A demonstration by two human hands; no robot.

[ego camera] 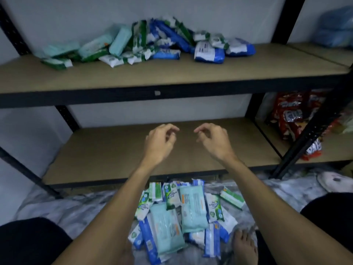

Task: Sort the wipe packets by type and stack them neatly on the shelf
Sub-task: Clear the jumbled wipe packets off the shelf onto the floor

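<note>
From the head view, both arms reach forward over the lower shelf (107,153). The left hand (159,144) hangs above the board with its fingers loosely curled toward the thumb, a narrow gap between them, and nothing in them. The right hand (214,141) mirrors it just beside, fingers bent and drooping, also holding nothing. The two hands are near each other but apart, and neither touches the shelf as far as I can tell.

The wipe packets lie in two places. A loose, unsorted heap (145,44) sits at the far side of the upper shelf (191,75): pale teal packs on the left, green-and-white ones in the middle, blue-and-white ones to the right, many tilted against one another. A second mixed pile (183,213) lies on the floor nearest the person, below the arms, on a crinkled plastic sheet (76,205). A large teal pack (193,209) lies on top of it.

A bare foot (244,243) rests at the pile's right edge. On the right, past a black slanting post (313,131), red snack bags (290,113) crowd the neighbouring shelf. A blurred blue bundle (336,25) sits at the upper right.
</note>
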